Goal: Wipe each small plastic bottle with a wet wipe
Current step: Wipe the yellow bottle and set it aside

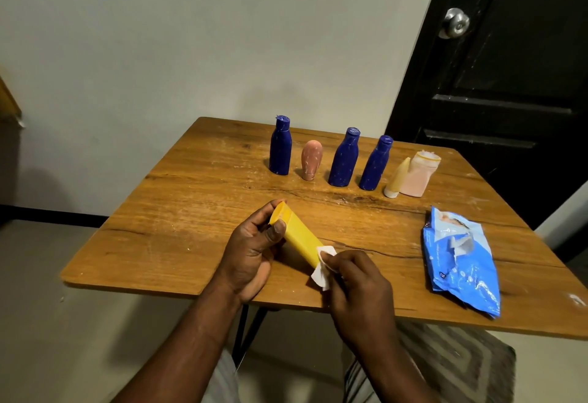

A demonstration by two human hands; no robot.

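- I'm in a plain room of a home, at a small wooden folding table [197, 221] against a bare grey wall [206, 36].
- A black panelled door [515, 90] with a round metal knob [455, 23] stands to my right.

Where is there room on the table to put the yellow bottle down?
The table is barest on its left, beside the left hand and before the leftmost blue bottle. A free strip also runs between the bottle row and the yellow bottle. The back row is crowded, and the wet wipes pack fills the right side.
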